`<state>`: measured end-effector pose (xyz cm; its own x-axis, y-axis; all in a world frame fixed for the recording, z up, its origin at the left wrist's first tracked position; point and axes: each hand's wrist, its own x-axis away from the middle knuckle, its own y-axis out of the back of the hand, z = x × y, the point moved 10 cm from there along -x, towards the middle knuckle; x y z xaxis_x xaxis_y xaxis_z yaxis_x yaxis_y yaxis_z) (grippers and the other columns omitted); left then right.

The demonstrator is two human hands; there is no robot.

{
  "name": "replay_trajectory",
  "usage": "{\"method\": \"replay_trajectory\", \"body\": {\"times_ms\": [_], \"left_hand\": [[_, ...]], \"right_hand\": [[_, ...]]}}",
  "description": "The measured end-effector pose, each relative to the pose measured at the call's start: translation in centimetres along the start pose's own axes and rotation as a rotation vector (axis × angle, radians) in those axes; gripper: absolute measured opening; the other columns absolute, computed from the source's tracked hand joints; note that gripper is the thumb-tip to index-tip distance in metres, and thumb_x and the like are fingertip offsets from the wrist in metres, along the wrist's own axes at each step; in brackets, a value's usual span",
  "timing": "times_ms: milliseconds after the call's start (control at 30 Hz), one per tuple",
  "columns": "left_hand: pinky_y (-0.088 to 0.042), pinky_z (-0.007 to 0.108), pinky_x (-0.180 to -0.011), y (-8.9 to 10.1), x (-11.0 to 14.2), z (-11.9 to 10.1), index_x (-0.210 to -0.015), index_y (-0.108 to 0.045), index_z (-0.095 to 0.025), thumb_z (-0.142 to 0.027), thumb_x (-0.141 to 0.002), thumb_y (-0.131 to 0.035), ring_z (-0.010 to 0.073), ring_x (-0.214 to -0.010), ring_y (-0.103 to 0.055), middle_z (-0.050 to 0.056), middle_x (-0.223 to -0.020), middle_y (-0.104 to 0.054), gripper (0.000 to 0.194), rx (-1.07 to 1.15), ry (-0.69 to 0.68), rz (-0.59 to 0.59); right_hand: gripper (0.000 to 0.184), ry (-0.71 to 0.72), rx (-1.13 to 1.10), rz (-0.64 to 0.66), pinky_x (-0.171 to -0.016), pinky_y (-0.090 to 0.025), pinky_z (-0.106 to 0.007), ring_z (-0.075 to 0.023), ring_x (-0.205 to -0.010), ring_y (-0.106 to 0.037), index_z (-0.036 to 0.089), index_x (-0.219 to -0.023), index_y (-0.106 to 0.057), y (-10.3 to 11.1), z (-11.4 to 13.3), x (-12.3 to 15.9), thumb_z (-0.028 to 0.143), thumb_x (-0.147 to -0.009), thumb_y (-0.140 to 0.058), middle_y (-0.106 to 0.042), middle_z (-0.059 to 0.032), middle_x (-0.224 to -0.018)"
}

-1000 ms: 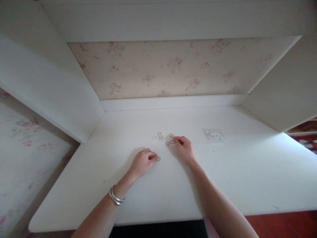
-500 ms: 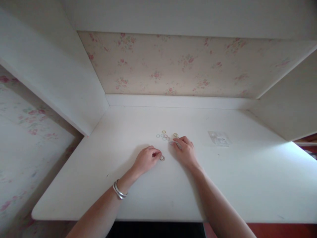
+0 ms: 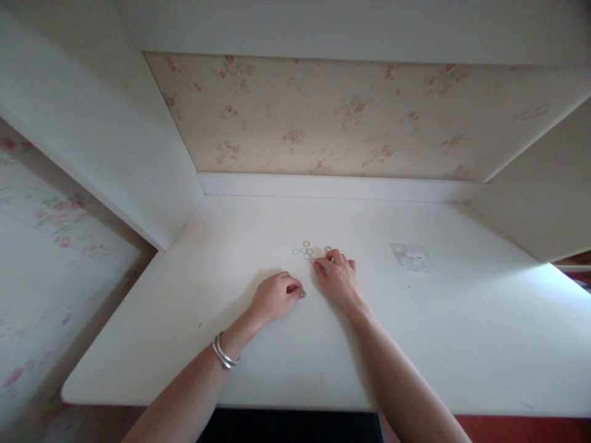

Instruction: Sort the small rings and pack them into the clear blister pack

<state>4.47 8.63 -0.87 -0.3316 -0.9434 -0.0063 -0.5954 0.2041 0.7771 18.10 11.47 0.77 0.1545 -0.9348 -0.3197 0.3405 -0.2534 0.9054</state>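
Note:
Several small coloured rings lie in a loose cluster on the white desk. My right hand rests just right of the cluster, fingers curled, fingertips pinching at one of the rings at its near edge. My left hand lies closer to me, fingers curled into a loose fist, thumb and forefinger pinched on a single small ring set apart from the cluster. A silver bangle is on my left wrist.
A small clear plastic bag lies on the desk to the right of my hands. White side panels close the desk in on the left and right, with floral wallpaper at the back. The desk's front edge is near my forearms.
My right hand has shifted slightly left, onto the near edge of the ring cluster. My left hand stays pinched by the single ring. The camera view moved a little.

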Motion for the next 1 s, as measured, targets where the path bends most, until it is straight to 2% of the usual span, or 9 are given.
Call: {"method": "replay_trajectory", "body": {"times_ms": [100, 300, 500, 800, 1000], "left_hand": [[-0.043, 0.025, -0.072, 0.0, 0.0, -0.2, -0.078, -0.072, -0.025, -0.031, -0.082, -0.052, 0.0149, -0.073, -0.059, 0.001, -0.08, -0.066, 0.021, 0.013, -0.011, 0.013], [-0.043, 0.024, -0.068, 0.0, 0.2, -0.2, -0.081, -0.071, -0.024, -0.037, -0.079, -0.057, 0.0143, -0.069, -0.058, 0.001, -0.079, -0.065, 0.019, -0.003, -0.007, 0.007], [-0.042, 0.025, -0.068, -0.1, 0.1, -0.2, -0.08, -0.071, -0.025, -0.032, -0.08, -0.056, 0.0141, -0.07, -0.059, 0.0, -0.079, -0.065, 0.016, -0.012, -0.032, 0.007], [-0.043, 0.024, -0.068, -0.2, 0.1, 0.0, -0.08, -0.071, -0.024, -0.027, -0.08, -0.055, 0.0143, -0.072, -0.06, 0.001, -0.082, -0.067, 0.017, 0.025, -0.027, 0.011], [-0.045, 0.024, -0.071, -0.1, -0.2, 0.4, -0.082, -0.071, -0.022, -0.027, -0.081, -0.053, 0.0149, -0.075, -0.061, 0.002, -0.083, -0.068, 0.019, 0.093, -0.025, 0.018]], "right_hand": [[0.023, 0.005, -0.006, 0.004, -0.075, -0.026, -0.032, -0.0185, -0.089, -0.048, 0.026, -0.095, -0.068, -0.1, 0.2, 0.1, 0.03, -0.09, -0.046, -0.054, -0.0053, -0.097], [0.023, 0.017, 0.01, 0.032, -0.075, -0.027, -0.033, -0.0194, -0.09, -0.049, 0.025, -0.092, -0.066, -0.5, 0.5, 0.2, 0.029, -0.091, -0.044, -0.055, -0.006, -0.098], [0.026, 0.042, 0.063, 0.064, -0.075, -0.029, -0.034, -0.0209, -0.092, -0.05, 0.022, -0.092, -0.063, -0.7, 1.1, 0.3, 0.027, -0.094, -0.038, -0.056, -0.0089, -0.1], [0.025, 0.034, 0.033, 0.082, -0.077, -0.03, -0.035, -0.0203, -0.093, -0.05, 0.022, -0.089, -0.064, -0.6, 1.0, 0.5, 0.029, -0.093, -0.041, -0.056, -0.0081, -0.098], [0.023, 0.091, 0.02, 0.071, -0.076, -0.03, -0.034, -0.0198, -0.091, -0.05, 0.02, -0.09, -0.062, -0.6, 1.7, 0.7, 0.026, -0.093, -0.041, -0.055, -0.0077, -0.096]]}}
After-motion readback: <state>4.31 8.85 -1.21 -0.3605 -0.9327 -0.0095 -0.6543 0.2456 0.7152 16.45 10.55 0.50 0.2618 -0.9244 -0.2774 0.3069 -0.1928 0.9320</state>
